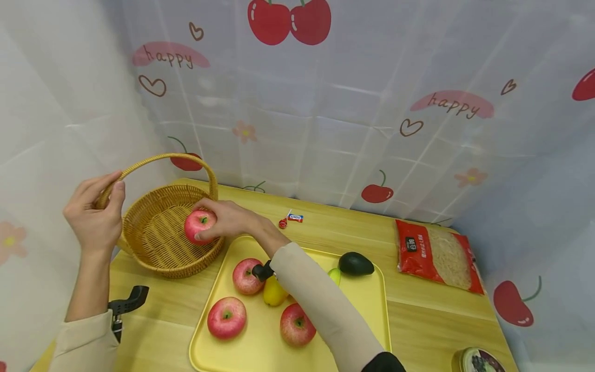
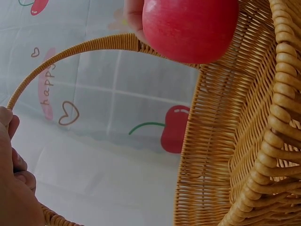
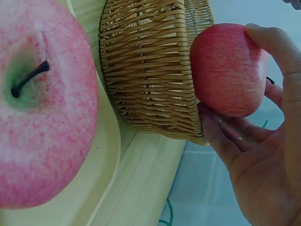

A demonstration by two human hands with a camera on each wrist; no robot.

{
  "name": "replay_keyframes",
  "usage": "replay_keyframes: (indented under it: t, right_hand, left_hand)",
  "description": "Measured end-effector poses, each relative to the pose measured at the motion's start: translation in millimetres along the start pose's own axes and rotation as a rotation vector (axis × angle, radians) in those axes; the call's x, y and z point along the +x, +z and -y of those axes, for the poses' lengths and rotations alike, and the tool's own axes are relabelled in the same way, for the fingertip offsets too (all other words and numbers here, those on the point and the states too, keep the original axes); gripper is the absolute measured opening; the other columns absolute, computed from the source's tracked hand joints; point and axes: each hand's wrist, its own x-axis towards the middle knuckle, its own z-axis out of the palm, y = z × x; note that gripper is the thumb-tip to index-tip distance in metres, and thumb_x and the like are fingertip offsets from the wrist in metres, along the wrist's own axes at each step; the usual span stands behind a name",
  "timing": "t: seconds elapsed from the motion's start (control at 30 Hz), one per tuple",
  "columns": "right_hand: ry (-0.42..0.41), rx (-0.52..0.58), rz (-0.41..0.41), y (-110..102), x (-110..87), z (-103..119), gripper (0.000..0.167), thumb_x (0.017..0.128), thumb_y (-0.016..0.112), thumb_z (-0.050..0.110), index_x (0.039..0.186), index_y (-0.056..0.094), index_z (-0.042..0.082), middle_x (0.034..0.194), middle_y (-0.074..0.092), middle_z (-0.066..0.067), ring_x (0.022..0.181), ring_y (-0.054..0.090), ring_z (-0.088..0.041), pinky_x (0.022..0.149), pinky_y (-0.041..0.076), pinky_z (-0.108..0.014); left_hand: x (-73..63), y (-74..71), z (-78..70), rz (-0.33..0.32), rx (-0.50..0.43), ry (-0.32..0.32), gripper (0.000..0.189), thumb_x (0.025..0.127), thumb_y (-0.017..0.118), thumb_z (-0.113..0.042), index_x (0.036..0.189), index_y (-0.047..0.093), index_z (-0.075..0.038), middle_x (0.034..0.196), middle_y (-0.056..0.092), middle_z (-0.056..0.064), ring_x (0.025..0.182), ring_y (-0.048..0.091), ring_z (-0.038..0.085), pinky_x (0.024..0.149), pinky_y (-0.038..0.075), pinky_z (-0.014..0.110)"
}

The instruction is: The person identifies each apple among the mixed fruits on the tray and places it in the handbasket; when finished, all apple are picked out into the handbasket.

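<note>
My left hand (image 1: 96, 214) grips the arched handle (image 1: 162, 156) of a round wicker basket (image 1: 160, 232) at the table's left. In my right hand (image 1: 228, 219) is a red apple (image 1: 200, 226), held between thumb and fingers over the basket's right rim. The right wrist view shows this apple (image 3: 230, 70) at the rim, with fingertips close to the wicker. From the left wrist view, the apple (image 2: 190, 28) appears above the basket's inner wall (image 2: 211, 127), and the left fingers (image 2: 21, 169) curl round the handle. Bare woven bottom shows inside the basket.
A yellow tray (image 1: 260, 351) holds more red apples (image 1: 226, 318), a yellow pear-like fruit (image 1: 274, 293) and a dark avocado (image 1: 356, 264); my right forearm covers part of it. Behind lie a lollipop (image 1: 283, 223) and a small wrapper (image 1: 295, 218). A red food packet (image 1: 437, 256) and round container (image 1: 481, 360) are right.
</note>
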Motion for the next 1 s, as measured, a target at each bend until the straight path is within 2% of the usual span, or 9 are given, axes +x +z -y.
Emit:
replay_keyframes:
  t: [0.37, 0.5, 0.73, 1.0]
  right_hand:
    - [0.025, -0.028, -0.028, 1.7, 5.2, 0.2, 0.064, 0.082, 0.077, 0.051, 0.137, 0.050, 0.034, 0.110, 0.061, 0.014, 0.099, 0.058, -0.004, 0.083, 0.050, -0.019]
    - [0.050, -0.050, -0.023, 3.7, 6.6, 2.6, 0.064, 0.082, 0.077, 0.052, 0.138, 0.049, 0.034, 0.109, 0.061, 0.014, 0.099, 0.058, -0.004, 0.082, 0.049, -0.020]
    - [0.067, -0.102, -0.007, 12.1, 11.9, 1.3, 0.069, 0.083, 0.077, 0.052, 0.141, 0.048, 0.030, 0.107, 0.061, 0.012, 0.098, 0.057, -0.005, 0.081, 0.049, -0.018]
    - [0.072, -0.126, -0.001, 15.8, 19.0, 2.4, 0.069, 0.082, 0.077, 0.052, 0.141, 0.048, 0.031, 0.106, 0.062, 0.014, 0.095, 0.058, -0.004, 0.080, 0.048, -0.018]
  left_hand:
    - [0.5, -1.4, 4.3, -0.007, 0.005, 0.002, 0.015, 0.088, 0.074, -0.003, 0.101, 0.078, 0.003, 0.097, 0.074, 0.013, 0.086, 0.065, 0.004, 0.067, 0.047, 0.006]
    - [-0.2, 0.4, 1.8, -0.010, -0.007, 0.004, 0.015, 0.088, 0.074, -0.003, 0.101, 0.078, 0.003, 0.096, 0.074, 0.013, 0.085, 0.064, 0.005, 0.066, 0.046, 0.006]
    - [-2.1, 3.5, -11.1, -0.008, -0.019, -0.001, 0.015, 0.088, 0.072, 0.000, 0.101, 0.078, 0.005, 0.095, 0.074, 0.009, 0.084, 0.063, 0.004, 0.064, 0.044, 0.009]
    - [-1.1, 2.2, -11.1, -0.006, 0.007, 0.003, 0.015, 0.088, 0.073, -0.002, 0.101, 0.078, 0.004, 0.095, 0.074, 0.006, 0.083, 0.061, 0.003, 0.064, 0.043, 0.009]
